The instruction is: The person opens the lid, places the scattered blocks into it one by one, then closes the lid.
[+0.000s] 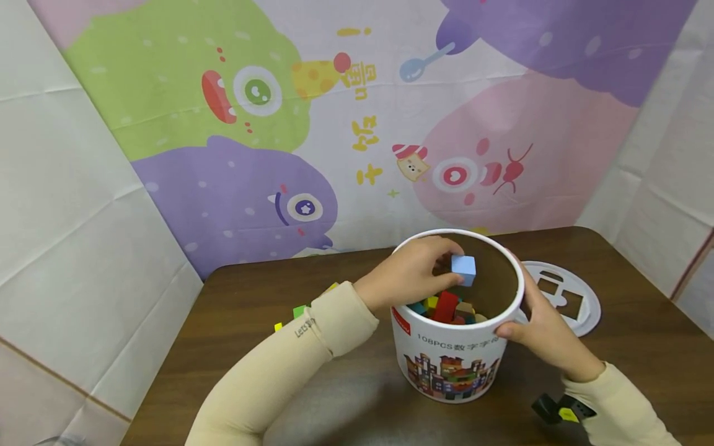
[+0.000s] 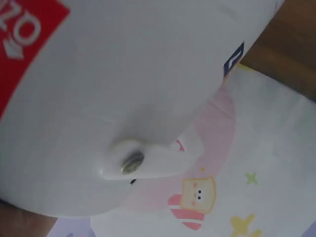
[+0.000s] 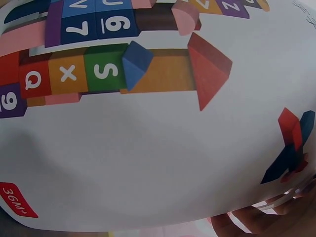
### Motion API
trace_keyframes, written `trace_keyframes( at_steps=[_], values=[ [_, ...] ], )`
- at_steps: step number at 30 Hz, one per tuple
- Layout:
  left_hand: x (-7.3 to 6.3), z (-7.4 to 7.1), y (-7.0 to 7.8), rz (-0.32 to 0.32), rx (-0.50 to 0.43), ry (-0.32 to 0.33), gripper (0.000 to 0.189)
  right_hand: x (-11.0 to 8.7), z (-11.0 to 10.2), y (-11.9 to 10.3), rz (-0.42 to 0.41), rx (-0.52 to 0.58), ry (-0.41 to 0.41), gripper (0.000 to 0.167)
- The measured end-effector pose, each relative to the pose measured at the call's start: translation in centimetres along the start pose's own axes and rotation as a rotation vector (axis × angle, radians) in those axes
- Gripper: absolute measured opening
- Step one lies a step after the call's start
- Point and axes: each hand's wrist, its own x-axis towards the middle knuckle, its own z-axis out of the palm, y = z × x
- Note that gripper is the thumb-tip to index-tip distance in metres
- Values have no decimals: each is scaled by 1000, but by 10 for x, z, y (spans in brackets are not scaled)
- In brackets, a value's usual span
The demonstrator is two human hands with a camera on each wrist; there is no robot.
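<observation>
A light blue cube block [image 1: 463, 269] is pinched between the thumb and fingers of my left hand [image 1: 415, 269], over the mouth of a white bucket [image 1: 452, 347]. My right hand [image 1: 538, 322] grips the bucket's right side, its thumb near the rim. Inside the bucket lie several coloured wooden blocks, a red block [image 1: 445, 307] among them. The left wrist view shows the bucket's outer wall [image 2: 148, 74] and its handle joint [image 2: 132, 162]. In the right wrist view, fingers [image 3: 266, 219] lie along the printed bucket wall [image 3: 158, 148].
A white round lid [image 1: 588, 303] with cut-out shapes lies on the brown table [image 1: 223, 347], right of the bucket. Beyond my left forearm are a green block [image 1: 299, 311] and yellow blocks [image 1: 277, 326], partly hidden. A cartoon-print cloth [image 1: 362, 204] hangs behind the table.
</observation>
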Motion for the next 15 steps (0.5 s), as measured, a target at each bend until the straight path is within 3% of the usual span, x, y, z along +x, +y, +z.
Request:
trace_keyframes(
  at_steps=[8,12,15],
  values=[
    [20,7,6,-21,151,-189,34,0,0,0,1,-12,1,99],
    [22,11,9,-38,194,-247,39,0,0,0,3,-8,2,100],
    [21,12,9,-43,200,-254,45,0,0,0,4,-13,5,100]
  ],
)
